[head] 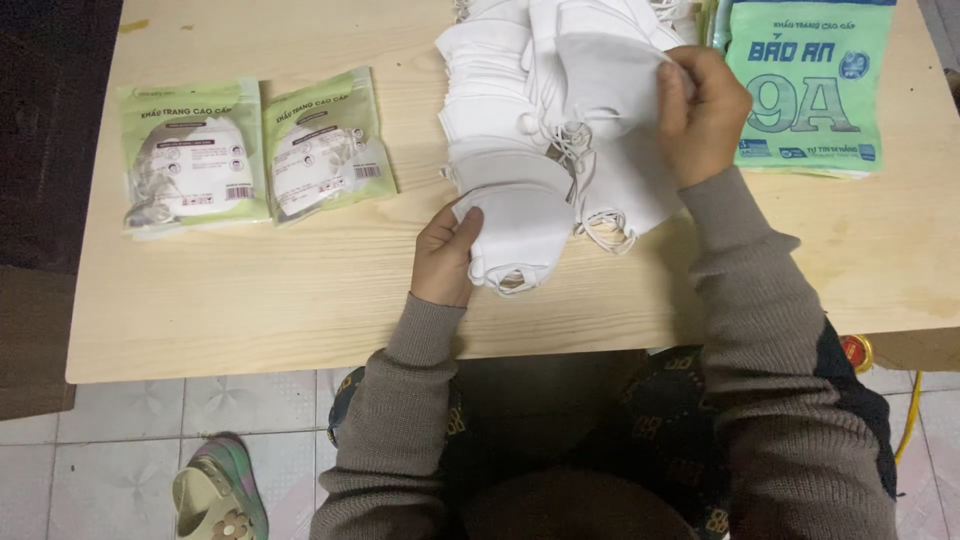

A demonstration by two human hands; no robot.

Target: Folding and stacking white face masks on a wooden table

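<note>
Two hands work the masks (540,120) piled on the counter (300,290): left hand (445,255) pins the lower stack, right hand (700,110) pinches one, apparently mid-sort, needing a clean single peel.

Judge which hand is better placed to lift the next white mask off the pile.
Probably the right hand: it already pinches a mask at the top of the white mask pile. The left hand rests on the small stack of masks near the table edge.

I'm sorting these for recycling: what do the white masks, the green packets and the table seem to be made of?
White masks: soft matte fabric, apparently; they fold limply. Green packets: glossy clear plastic film, judging by the glare. Table: pale wood or wood-look laminate, with visible grain.
</note>
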